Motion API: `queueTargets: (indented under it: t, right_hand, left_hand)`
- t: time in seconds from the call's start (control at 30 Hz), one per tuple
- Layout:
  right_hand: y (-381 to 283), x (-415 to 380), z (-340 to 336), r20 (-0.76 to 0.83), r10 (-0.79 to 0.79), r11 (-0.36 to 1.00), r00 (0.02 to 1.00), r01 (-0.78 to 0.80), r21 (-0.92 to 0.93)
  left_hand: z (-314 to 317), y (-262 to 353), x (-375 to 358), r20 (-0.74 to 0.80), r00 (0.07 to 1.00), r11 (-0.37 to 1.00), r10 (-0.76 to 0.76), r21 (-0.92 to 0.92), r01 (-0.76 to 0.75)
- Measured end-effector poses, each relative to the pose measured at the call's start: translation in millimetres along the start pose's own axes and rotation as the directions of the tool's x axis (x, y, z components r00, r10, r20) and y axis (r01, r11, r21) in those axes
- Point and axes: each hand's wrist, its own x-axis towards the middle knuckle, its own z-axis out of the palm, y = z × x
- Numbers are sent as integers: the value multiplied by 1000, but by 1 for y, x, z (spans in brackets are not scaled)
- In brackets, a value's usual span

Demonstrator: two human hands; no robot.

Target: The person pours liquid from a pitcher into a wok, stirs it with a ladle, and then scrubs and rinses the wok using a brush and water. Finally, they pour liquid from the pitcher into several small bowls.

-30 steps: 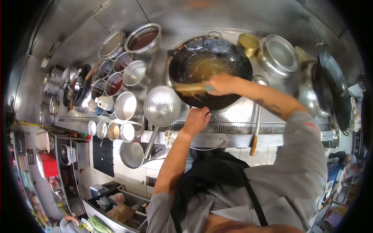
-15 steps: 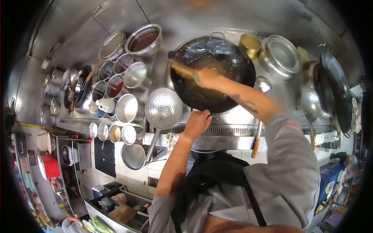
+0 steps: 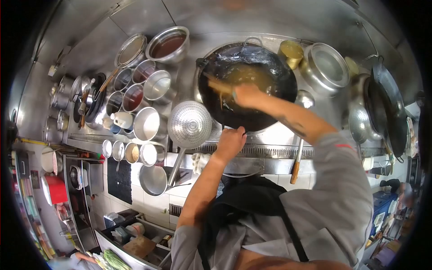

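A large black wok (image 3: 272,108) holds murky brownish liquid in its middle. Over its left part, my right hand (image 3: 247,95) is wrapped round a brush-like wooden tool (image 3: 218,85), blurred by motion, with its far end toward the wok's left side. My left hand (image 3: 231,140) is closed at the wok's near edge, on what looks like its handle, mostly hidden by the fingers. A perforated strainer (image 3: 189,123) lies just left of the wok. To the right rests a ladle (image 3: 305,99) with a wooden handle end.
Metal pots (image 3: 148,123) and small seasoning tins (image 3: 132,153) stand on the left. A bowl of dark red liquid (image 3: 167,46) is at the back. Right of the wok are a brass-coloured pot (image 3: 290,53), a steel pot (image 3: 325,67) and upright woks (image 3: 389,108). A co-worker's arm shows bottom left.
My right hand has moved slightly right and down over the wok with the tool. More brownish liquid shows in the wok's middle. My left hand has stayed at the near edge.
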Motion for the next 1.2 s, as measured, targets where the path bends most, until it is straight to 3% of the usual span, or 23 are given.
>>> queueTargets:
  t: [0.07, 0.13, 0.2, 0.23, 0.37, 0.47, 0.5, 0.53, 0.57, 0.67, 0.73, 0.8, 0.87, 0.97, 1.07, 1.13, 1.2]
  right_hand:
    - [30, 48, 3, -174, 236, 966, 956, -211, 149]
    - [17, 51, 13, -230, 261, 954, 938, -214, 208]
    - [-7, 31, 29, -187, 103, 992, 977, -88, 86]
    - [-14, 15, 26, -159, 62, 990, 985, -40, 134]
    - [60, 55, 5, -197, 374, 908, 906, -313, 280]
    - [40, 65, 24, -154, 164, 923, 974, -96, 372]
    - [12, 31, 12, -126, -4, 860, 992, 68, 506]
    - [-10, 19, 25, -109, -4, 944, 994, 40, 327]
    - [-34, -14, 10, -7, -14, 941, 1000, 16, 339]
    - [-25, -44, 9, -45, -166, 982, 985, 169, 79]
    - [-3, -2, 0, 28, -36, 997, 999, 34, 71]
    - [28, 55, -1, -147, 174, 977, 974, -151, 154]
    - [38, 82, 5, -262, 312, 883, 913, -177, 434]
    - [-2, 65, -8, 108, 364, 720, 925, -353, 597]
    - [-28, 23, -13, 228, 175, 829, 958, -268, 491]
    - [-36, -19, -23, 381, 154, 786, 912, -346, 512]
    - [-40, -51, -38, 463, 200, 844, 863, -392, 365]
  left_hand:
    - [1, 2, -1, 36, 999, 1000, -26, 11, 25]
    - [-3, 1, 4, 25, 999, 999, -34, 2, 34]
    - [-2, 4, 0, 9, 1000, 999, -27, -47, 28]
    - [1, 5, -1, 15, 999, 999, -29, -31, 30]
    - [5, 14, 3, 14, 999, 999, -49, 13, 48]
    - [5, 20, 2, 58, 995, 996, -76, 41, 74]
    - [6, 21, 5, 71, 994, 996, -81, 53, 77]
    - [11, 22, 8, 54, 995, 992, -89, 98, 84]
    - [21, 27, 7, 42, 994, 985, -102, 141, 95]
    - [36, 30, 8, 23, 994, 973, -106, 207, 99]
    - [38, 36, 3, 37, 995, 978, -95, 189, 86]
    - [27, 36, 5, 37, 996, 988, -80, 137, 74]
    - [29, 26, 13, 53, 993, 985, -107, 145, 98]
    - [29, 27, 3, 32, 996, 993, -81, 87, 78]
    - [28, 24, 5, -4, 997, 995, -74, 64, 74]
    - [30, 21, 2, -35, 997, 997, -65, 31, 66]
    - [30, 21, -1, -68, 995, 997, -74, 10, 75]
